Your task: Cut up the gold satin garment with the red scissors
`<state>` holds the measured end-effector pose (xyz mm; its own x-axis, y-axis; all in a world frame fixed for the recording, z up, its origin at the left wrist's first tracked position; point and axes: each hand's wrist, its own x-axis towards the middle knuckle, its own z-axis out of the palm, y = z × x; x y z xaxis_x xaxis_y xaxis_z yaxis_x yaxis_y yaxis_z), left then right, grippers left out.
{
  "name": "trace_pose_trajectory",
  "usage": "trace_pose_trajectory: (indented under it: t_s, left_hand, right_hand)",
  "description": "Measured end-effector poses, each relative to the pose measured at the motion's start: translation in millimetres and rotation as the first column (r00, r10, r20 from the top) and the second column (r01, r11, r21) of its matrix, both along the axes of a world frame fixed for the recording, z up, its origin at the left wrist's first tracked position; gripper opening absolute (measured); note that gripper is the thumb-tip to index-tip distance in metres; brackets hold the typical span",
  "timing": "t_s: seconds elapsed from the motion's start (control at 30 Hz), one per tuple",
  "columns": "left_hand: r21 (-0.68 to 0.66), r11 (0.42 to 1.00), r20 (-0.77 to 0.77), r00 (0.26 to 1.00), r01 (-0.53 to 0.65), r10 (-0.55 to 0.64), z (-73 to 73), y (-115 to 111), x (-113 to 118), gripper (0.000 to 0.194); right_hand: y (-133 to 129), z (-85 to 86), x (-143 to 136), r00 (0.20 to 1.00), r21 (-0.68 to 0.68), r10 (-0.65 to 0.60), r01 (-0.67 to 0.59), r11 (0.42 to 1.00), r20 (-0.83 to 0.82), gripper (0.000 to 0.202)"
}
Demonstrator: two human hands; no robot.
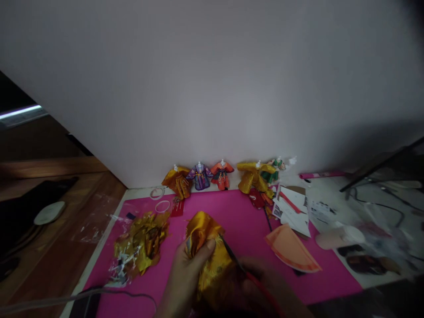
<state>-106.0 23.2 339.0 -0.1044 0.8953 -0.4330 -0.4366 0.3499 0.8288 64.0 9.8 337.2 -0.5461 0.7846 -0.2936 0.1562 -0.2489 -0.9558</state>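
Observation:
Gold patterned fabric hangs folded between my hands, low in the middle of the view. My left hand pinches its upper part, with the thumb on top. In my right hand is a tool with a red handle and a thin dark blade, which looks like scissors. The blade's tip meets the fabric just right of my left thumb. My right fingers are dim and blurred. Both hands are above a bright pink mat.
Small robes on stands, gold, purple, orange and green, line the wall. Gold scraps lie left. To the right are an orange fan-shaped piece, papers and a pale bottle. A cable crosses the lower left.

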Motion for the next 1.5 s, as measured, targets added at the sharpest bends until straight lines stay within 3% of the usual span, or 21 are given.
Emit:
trace_pose_trajectory:
  t_s: [0.23,0.6,0.77,1.1,1.33,1.5]
  left_hand:
    - [-0.009,1.0,0.006,1.0,-0.017,0.017,2.8,-0.4,0.7,0.022]
    - [-0.028,0.999,-0.005,0.999,-0.046,0.045,6.0,0.9,0.8,0.02]
    - [-0.013,1.0,-0.005,1.0,-0.004,0.004,2.0,1.5,-0.6,0.018]
    - [-0.042,0.998,-0.021,0.999,-0.042,0.041,0.4,3.9,-2.2,0.024]
    - [-0.078,0.995,0.069,0.995,-0.06,0.066,5.5,0.7,1.6,0.025]
    - [-0.061,0.998,0.064,0.998,0.003,0.001,0.4,-3.3,0.7,0.022]
  right_hand:
    - [0.9,2.2,-0.9,0.994,-0.036,-0.016,0.012,0.999,-0.108,0.078]
    - [0.4,1.1,4.3,0.999,-0.056,-0.014,0.012,0.998,-0.032,0.063]
    - [-1.6,0.1,6.0,0.999,-0.046,-0.03,0.029,0.999,-0.031,0.058]
    - [0.4,5.0,6.5,0.999,-0.097,-0.009,0.006,0.995,-0.037,0.052]
    - [-1.3,3.1,5.9,0.999,-0.143,-0.006,0.001,0.99,-0.037,0.05]
    - [-0.2,4.4,2.7,0.996,-0.113,-0.013,0.002,0.994,-0.094,0.061]
